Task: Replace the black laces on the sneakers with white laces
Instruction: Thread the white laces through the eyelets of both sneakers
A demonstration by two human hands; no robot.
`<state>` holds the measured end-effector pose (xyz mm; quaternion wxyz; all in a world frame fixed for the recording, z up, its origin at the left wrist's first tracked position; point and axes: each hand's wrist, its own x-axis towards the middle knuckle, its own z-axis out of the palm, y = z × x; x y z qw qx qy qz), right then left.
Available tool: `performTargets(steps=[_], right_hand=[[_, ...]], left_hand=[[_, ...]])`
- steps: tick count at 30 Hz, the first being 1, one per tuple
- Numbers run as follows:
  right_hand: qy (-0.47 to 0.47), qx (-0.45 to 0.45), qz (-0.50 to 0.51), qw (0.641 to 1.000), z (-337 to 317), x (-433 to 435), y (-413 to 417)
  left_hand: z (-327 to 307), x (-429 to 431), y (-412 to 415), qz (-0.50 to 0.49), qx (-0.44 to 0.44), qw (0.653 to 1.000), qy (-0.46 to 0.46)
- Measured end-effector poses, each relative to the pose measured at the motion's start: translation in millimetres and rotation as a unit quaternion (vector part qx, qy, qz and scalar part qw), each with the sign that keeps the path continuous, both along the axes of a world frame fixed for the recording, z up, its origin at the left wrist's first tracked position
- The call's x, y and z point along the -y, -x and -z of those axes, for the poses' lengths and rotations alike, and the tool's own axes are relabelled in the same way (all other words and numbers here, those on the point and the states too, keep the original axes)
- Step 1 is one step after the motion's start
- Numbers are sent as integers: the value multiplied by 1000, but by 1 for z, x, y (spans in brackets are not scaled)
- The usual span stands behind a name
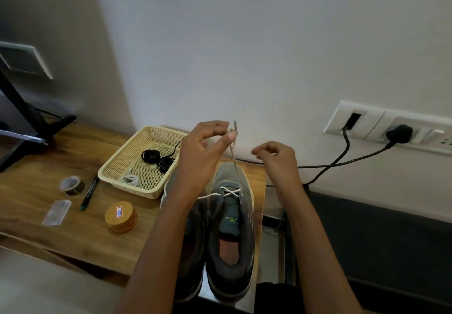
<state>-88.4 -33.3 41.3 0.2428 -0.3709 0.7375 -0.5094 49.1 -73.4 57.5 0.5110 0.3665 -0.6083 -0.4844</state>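
Note:
Two grey sneakers stand side by side at the table's right end, toes toward the wall. The right sneaker (pixel 232 220) has a white lace (pixel 230 191) crossed once through its lowest eyelets. My left hand (pixel 203 150) pinches one end of that lace and holds it taut, high above the toe. My right hand (pixel 276 157) hovers beside it with fingers loosely curled; whether it holds the other lace end I cannot tell. The left sneaker (pixel 188 240) is mostly hidden under my left forearm. Coiled black laces (pixel 156 158) and a bundled white lace (pixel 130 180) lie in the cream basket (pixel 117 164).
On the wooden table (pixel 29 191) lie a tape roll (pixel 72 185), a black marker (pixel 89 192), a clear plastic packet (pixel 56 212) and a round yellow tin (pixel 121 216). A monitor stand (pixel 36 123) is at far left. Black cables (pixel 342 159) run from wall sockets (pixel 398 132).

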Motion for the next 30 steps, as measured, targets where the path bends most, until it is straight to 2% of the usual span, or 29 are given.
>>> performTargets(steps=[3, 7, 11, 13, 15, 17, 19, 23, 26, 30], right_hand=[[-4, 51, -100, 994, -4, -1, -7], [50, 136, -253, 956, -9, -4, -12], [35, 117, -204, 971, -4, -5, -5], [-11, 72, -167, 983, -1, -6, 1], [-70, 31, -151, 986, 4, -5, 7], [-116, -10, -131, 984, 12, -2, 8], [-89, -29, -90, 992, 15, 2, 3], [83, 56, -59, 993, 1, 7, -16], [99, 90, -88, 987, -1, 10, -26], [83, 80, -77, 990, 3, 12, -24]], left_hand=[[-6, 3, -5, -22, -46, 999, -19], [-11, 3, -8, -34, -59, 997, -26], [-6, 8, -15, -50, -163, 979, -114], [-2, 13, -19, -53, -214, 963, -157], [5, 13, -19, -33, -227, 956, -186], [16, 10, -12, -16, -163, 968, -191], [27, 6, -4, -7, -73, 981, -180], [36, 0, 7, 22, 18, 992, -122], [38, -2, 9, 49, 95, 993, -58], [51, 3, 11, 93, 125, 988, -17]])
